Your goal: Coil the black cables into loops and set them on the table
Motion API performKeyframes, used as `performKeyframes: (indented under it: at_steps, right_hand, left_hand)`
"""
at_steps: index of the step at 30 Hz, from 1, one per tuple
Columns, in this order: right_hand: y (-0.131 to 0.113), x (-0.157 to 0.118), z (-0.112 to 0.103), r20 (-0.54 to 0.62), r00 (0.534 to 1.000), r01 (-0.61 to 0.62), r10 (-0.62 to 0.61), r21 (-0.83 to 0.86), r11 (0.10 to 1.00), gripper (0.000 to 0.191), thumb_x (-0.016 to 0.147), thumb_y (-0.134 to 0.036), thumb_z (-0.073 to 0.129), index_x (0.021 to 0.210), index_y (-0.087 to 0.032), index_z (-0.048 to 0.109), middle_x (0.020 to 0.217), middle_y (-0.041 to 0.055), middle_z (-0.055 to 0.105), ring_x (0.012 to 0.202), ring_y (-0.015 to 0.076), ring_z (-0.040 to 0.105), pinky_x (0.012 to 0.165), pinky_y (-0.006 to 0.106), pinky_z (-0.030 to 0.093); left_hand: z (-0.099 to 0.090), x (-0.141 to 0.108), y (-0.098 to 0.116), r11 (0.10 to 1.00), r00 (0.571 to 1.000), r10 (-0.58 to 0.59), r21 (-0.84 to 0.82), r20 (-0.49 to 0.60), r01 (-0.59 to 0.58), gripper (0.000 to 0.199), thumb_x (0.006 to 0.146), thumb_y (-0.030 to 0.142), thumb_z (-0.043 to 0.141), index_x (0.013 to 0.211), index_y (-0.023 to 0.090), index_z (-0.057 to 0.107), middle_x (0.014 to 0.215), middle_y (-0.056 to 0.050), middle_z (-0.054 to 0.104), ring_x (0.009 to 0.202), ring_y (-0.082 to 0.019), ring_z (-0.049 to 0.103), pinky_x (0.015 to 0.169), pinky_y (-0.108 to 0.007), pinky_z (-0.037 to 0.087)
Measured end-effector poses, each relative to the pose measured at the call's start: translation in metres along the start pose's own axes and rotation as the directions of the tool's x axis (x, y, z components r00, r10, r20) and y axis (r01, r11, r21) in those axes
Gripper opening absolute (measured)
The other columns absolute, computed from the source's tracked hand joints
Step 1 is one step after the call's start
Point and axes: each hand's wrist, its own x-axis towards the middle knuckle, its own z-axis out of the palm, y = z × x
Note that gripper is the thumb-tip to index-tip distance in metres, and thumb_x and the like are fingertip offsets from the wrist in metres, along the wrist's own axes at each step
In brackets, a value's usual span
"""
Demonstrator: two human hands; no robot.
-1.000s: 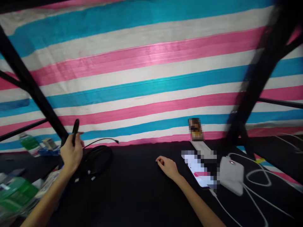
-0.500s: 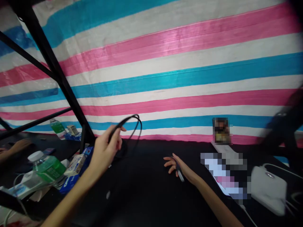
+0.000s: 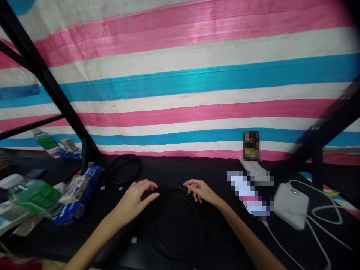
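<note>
A coiled black cable [image 3: 201,221] lies on the black table in front of me, between my forearms. My left hand [image 3: 139,197] is at the coil's upper left edge, thumb and fingers apart, with nothing visible between them. At the upper right edge of the coil is my right hand [image 3: 201,191], its fingers loosely curled and spread, with a small bit of something pale near the fingertips. Whether either hand touches the cable is hard to tell. A second black coil [image 3: 126,168] rests farther back on the left.
At left are a green bottle [image 3: 35,195], a blue box [image 3: 80,198] with a small carton [image 3: 74,189], and a person's hand [image 3: 4,161] at the edge. At right are a blurred phone [image 3: 249,195], a white power bank [image 3: 292,206] and white cables.
My left hand has lowered from holding the black cable up, and that cable now lies coiled on the table. The grey object in my right hand no longer shows. The view has shifted.
</note>
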Motion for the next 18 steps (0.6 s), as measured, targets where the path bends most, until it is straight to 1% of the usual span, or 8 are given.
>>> performKeyframes:
  at_steps: [4,7,9,10,13,15,16,18]
  right_hand:
    - [0.001,0.002,-0.013,-0.155,0.988,0.006,-0.018,-0.078,0.997,0.045,0.075,-0.050,0.055,0.098,-0.013,0.062,0.080,0.0065,0.064,0.048,0.0076,0.053,0.035,0.015,0.036]
    - [-0.001,-0.001,-0.025,-0.134,0.990,-0.057,0.038,-0.144,0.988,0.042,0.072,-0.050,0.059,0.086,-0.010,0.068,0.075,0.0095,0.066,0.053,0.0108,0.058,0.036,0.015,0.037]
    - [-0.004,-0.005,-0.030,-0.081,0.993,-0.098,0.084,-0.186,0.978,0.041,0.070,-0.049,0.063,0.076,-0.009,0.070,0.071,0.0116,0.068,0.057,0.0138,0.061,0.038,0.016,0.039]
    - [-0.006,-0.007,-0.032,-0.053,0.993,-0.117,0.108,-0.208,0.971,0.041,0.069,-0.049,0.064,0.075,-0.009,0.070,0.071,0.0120,0.068,0.058,0.0149,0.062,0.039,0.016,0.040]
    - [-0.014,-0.012,-0.032,0.037,0.986,-0.147,0.165,-0.300,0.943,0.040,0.067,-0.043,0.066,0.091,-0.011,0.069,0.076,0.0097,0.068,0.062,0.0149,0.062,0.043,0.017,0.042]
    - [-0.017,-0.015,-0.025,0.068,0.986,-0.116,0.155,-0.398,0.910,0.043,0.062,-0.036,0.069,0.099,-0.014,0.066,0.081,0.0067,0.066,0.062,0.0133,0.060,0.047,0.019,0.043]
    - [-0.018,-0.017,-0.019,0.052,0.991,-0.087,0.125,-0.463,0.882,0.043,0.060,-0.033,0.070,0.099,-0.015,0.066,0.082,0.0053,0.065,0.062,0.0129,0.059,0.050,0.020,0.044]
    - [-0.020,-0.022,-0.004,-0.045,0.998,-0.053,0.032,-0.611,0.790,0.034,0.060,-0.030,0.069,0.091,-0.018,0.066,0.084,0.0030,0.063,0.066,0.0133,0.059,0.057,0.022,0.043]
  left_hand:
    - [0.011,0.010,-0.027,0.987,0.988,-0.086,0.127,-0.128,0.103,0.030,0.086,0.047,0.044,0.095,0.023,0.060,0.087,-0.002,0.060,0.079,-0.018,0.056,0.071,-0.030,0.041]
    - [0.024,0.011,-0.037,0.986,0.980,-0.151,0.056,-0.131,0.160,0.036,0.085,0.052,0.043,0.098,0.023,0.060,0.088,-0.002,0.059,0.071,-0.016,0.056,0.065,-0.028,0.042]
    - [0.035,0.011,-0.036,0.986,0.982,-0.160,0.024,-0.095,0.163,0.042,0.082,0.055,0.047,0.107,0.023,0.058,0.097,-0.004,0.060,0.082,-0.019,0.057,0.074,-0.031,0.044]
    - [0.042,0.011,-0.035,0.987,0.985,-0.156,0.031,-0.072,0.158,0.047,0.080,0.056,0.050,0.113,0.022,0.055,0.105,-0.006,0.058,0.093,-0.022,0.056,0.083,-0.035,0.042]
    - [0.064,0.016,-0.027,0.986,0.988,-0.151,0.075,0.026,0.149,0.068,0.071,0.057,0.061,0.127,0.021,0.045,0.127,-0.013,0.048,0.119,-0.032,0.040,0.100,-0.050,0.027]
    - [0.075,0.021,-0.023,0.988,0.990,-0.133,0.084,0.046,0.129,0.072,0.067,0.050,0.068,0.127,0.019,0.045,0.129,-0.015,0.046,0.122,-0.035,0.036,0.102,-0.052,0.022]
    - [0.079,0.024,-0.022,0.990,0.992,-0.120,0.079,0.045,0.116,0.067,0.068,0.045,0.069,0.125,0.018,0.047,0.125,-0.015,0.049,0.120,-0.034,0.039,0.101,-0.051,0.024]
    - [0.084,0.029,-0.023,0.994,0.994,-0.096,0.049,0.045,0.093,0.048,0.074,0.035,0.064,0.117,0.018,0.053,0.114,-0.013,0.057,0.108,-0.031,0.050,0.095,-0.046,0.034]
